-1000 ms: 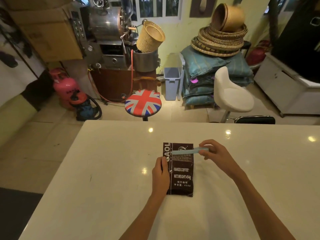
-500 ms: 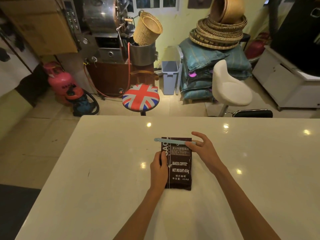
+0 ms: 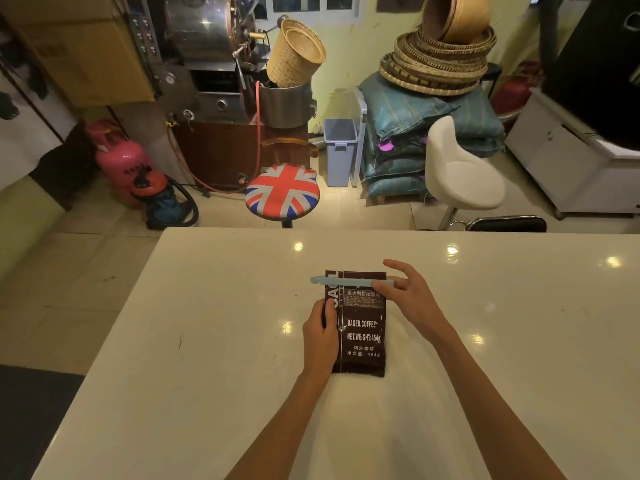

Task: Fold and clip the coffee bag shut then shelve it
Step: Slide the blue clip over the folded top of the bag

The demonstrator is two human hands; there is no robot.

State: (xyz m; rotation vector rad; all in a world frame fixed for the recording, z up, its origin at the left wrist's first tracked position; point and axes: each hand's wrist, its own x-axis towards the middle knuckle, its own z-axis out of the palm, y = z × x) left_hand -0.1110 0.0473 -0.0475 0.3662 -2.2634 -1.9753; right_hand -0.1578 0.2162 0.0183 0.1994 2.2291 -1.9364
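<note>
A dark brown coffee bag (image 3: 362,336) lies flat on the white table (image 3: 207,358), printed side up. A long pale blue clip (image 3: 346,281) sits across the bag's folded top edge, sticking out past the left side. My left hand (image 3: 320,336) presses on the bag's left edge. My right hand (image 3: 407,296) rests at the top right corner, thumb and a finger on the clip's right end, the other fingers spread.
Past the table's far edge stand a Union Jack stool (image 3: 282,195), a white chair (image 3: 460,171) and a black chair back (image 3: 507,224). Further back are a coffee roaster (image 3: 207,57), a pink gas cylinder (image 3: 119,157), a blue bin (image 3: 341,150) and stacked sacks with baskets (image 3: 440,64).
The clip went from being held above the bag at an angle to lying straight across its top edge. My right hand moved down with it and its fingers spread.
</note>
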